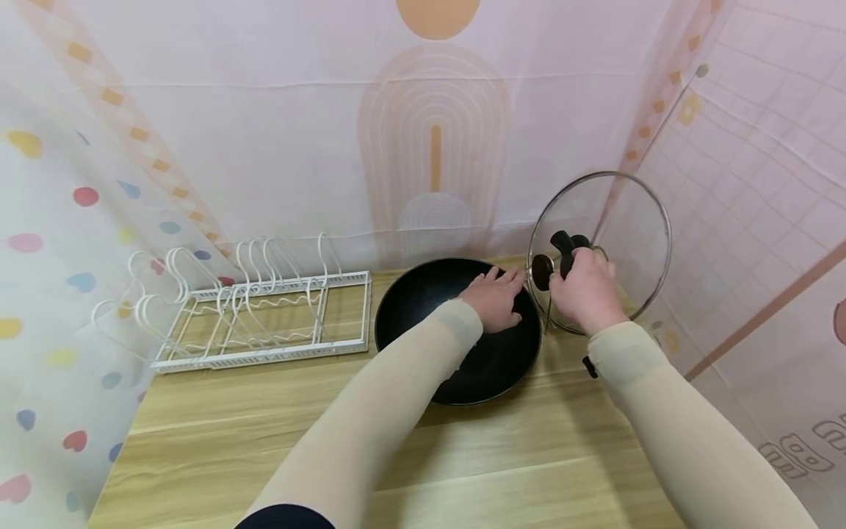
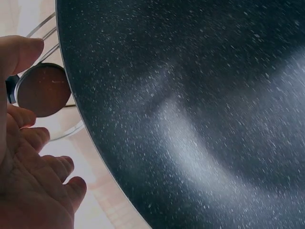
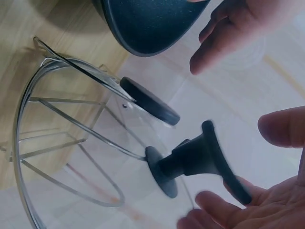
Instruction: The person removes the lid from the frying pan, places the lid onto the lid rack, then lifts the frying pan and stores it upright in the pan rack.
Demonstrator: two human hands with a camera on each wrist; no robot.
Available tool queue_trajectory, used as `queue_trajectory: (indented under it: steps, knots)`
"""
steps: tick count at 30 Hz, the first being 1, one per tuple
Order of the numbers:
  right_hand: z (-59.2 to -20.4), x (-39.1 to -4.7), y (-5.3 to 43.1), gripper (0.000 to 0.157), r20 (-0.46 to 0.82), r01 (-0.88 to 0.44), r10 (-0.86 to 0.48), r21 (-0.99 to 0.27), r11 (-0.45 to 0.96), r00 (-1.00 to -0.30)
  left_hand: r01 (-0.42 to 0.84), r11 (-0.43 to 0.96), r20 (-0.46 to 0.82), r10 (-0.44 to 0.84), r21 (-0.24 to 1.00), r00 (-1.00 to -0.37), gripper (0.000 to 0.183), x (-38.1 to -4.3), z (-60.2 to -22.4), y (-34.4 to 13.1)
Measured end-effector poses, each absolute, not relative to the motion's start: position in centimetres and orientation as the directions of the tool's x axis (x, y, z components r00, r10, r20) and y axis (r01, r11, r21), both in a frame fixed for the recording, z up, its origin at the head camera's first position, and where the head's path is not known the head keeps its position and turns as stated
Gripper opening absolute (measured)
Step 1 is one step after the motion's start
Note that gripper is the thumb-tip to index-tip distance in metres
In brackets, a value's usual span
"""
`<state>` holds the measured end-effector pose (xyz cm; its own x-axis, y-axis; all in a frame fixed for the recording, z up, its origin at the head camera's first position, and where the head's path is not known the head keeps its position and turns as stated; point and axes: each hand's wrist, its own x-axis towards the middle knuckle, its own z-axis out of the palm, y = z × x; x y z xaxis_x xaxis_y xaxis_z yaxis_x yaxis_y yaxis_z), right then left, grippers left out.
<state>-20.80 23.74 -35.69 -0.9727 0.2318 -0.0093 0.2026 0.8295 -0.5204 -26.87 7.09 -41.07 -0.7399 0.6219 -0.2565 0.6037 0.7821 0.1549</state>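
Note:
A black speckled pan (image 1: 423,294) sits on the wooden table. My left hand (image 1: 492,300) is spread over its far right side, fingers straight; in the left wrist view the fingers (image 2: 33,143) extend beyond the rim. A glass lid (image 1: 666,242) with a metal rim stands nearly upright in a wire stand (image 3: 71,155) at the right. Its black knob (image 3: 195,157) points toward my right hand (image 1: 588,290). In the right wrist view, the thumb is apart from the knob and the fingers lie by its end; whether they touch is unclear.
A white wire rack (image 1: 264,353) with upright loops stands left of the pan. Beside the lid is a dark round disc (image 1: 542,272). A small black piece (image 1: 590,366) shows near the right cuff. Patterned cloth walls (image 1: 264,147) close off the back and sides.

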Motion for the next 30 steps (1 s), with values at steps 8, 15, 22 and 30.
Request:
queue_trajectory:
  steps: [8, 15, 22, 30]
  knots:
    - [-36.1, -20.5, 22.9, 0.059, 0.171, 0.033, 0.123, -0.45, 0.892, -0.978, 0.601, 0.79, -0.251, 0.611, 0.123, -0.751, 0.08, -26.8, -41.0, 5.0]
    - [-36.7, -20.6, 22.3, 0.054, 0.231, -0.091, 0.016, -0.444, 0.891, -0.973, 0.598, 0.796, -0.26, 0.599, 0.091, -0.757, 0.079, -26.9, -41.2, 3.2]
    - [-37.5, -20.5, 21.8, 0.05, 0.282, -0.195, -0.063, -0.468, 0.862, -0.957, 0.585, 0.806, -0.277, 0.584, 0.089, -0.763, 0.08, -26.9, -41.2, 1.5]
    - [-38.2, -20.0, 21.1, 0.05, 0.248, -0.239, -0.13, -0.48, 0.844, -0.96, 0.59, 0.802, -0.284, 0.589, 0.091, -0.757, 0.08, -26.3, -41.6, -0.5]
